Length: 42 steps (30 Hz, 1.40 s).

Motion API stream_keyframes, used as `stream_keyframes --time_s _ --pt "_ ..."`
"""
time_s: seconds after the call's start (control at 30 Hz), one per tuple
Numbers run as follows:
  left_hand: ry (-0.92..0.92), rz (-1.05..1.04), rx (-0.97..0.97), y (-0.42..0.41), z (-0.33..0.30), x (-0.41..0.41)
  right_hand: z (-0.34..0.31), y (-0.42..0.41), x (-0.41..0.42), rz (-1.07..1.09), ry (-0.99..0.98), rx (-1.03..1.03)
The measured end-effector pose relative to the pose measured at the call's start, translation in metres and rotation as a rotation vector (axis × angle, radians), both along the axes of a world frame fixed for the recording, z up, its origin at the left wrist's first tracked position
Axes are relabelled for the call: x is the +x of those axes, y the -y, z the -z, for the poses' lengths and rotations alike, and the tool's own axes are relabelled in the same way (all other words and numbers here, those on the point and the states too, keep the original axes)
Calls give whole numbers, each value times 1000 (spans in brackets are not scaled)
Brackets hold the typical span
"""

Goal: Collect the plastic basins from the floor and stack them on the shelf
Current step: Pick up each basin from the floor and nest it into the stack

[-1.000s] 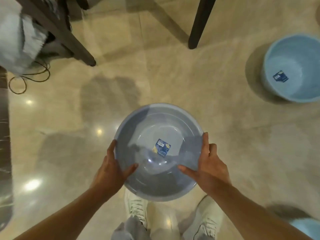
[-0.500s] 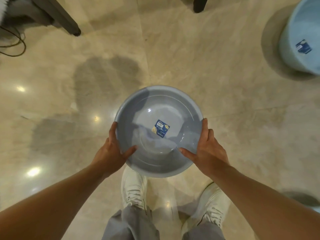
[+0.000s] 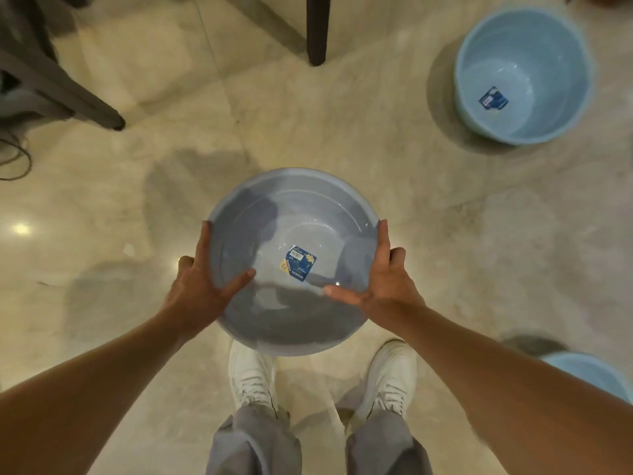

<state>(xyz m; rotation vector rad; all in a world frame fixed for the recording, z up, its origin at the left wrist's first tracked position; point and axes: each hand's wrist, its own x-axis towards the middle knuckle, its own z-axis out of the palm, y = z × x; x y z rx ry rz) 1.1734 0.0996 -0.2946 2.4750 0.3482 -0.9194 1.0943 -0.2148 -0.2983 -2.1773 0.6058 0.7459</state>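
A grey-blue round plastic basin [image 3: 291, 207] with a blue sticker on its bottom is held level above the floor, in front of my legs. My left hand [image 3: 202, 286] grips its left rim, thumb inside the bowl and fingers outside. My right hand [image 3: 380, 282] grips the right rim the same way. A light blue basin [image 3: 524, 73] with a sticker stands on the floor at the upper right. Part of another light blue basin [image 3: 589, 371] shows at the right edge, behind my right forearm. No shelf is in view.
The floor is glossy beige tile. A dark furniture leg [image 3: 317, 32] stands at the top centre, and a slanted dark leg [image 3: 85, 104] at the upper left with a cable [image 3: 17, 162] beside it. My white shoes [image 3: 251, 375] are below the held basin.
The grey-blue basin has risen off the floor and come closer to me in both hands. The view has shifted, bringing the light blue basin at upper right fully into sight.
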Motion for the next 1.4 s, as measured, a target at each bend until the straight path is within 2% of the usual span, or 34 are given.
stream_keyframes --time_s 0.17,0.27,0.37,0.57,0.7,0.83,1.0,1.2,1.4 --pt "69 96 -98 53 -134 50 -145 59 26 49 14 -39" --pt "122 195 -240 87 -245 79 -263 94 30 123 54 -65" --pt "157 259 -268 127 -368 100 -393 127 20 215 61 -93" --pt "236 518 -607 194 -629 94 -650 174 -28 327 146 -137" --pt "294 652 -646 243 -740 70 -757 202 -80 437 225 -128" --pt "348 777 -625 291 -787 47 -806 233 -128 494 238 -175" --pt "369 795 -657 344 -810 19 -827 279 -161 500 262 -218" --pt "330 759 -604 382 -802 7 -835 322 -166 467 248 -211" --pt "315 744 -598 405 -780 31 -814 346 -137 464 212 -210"
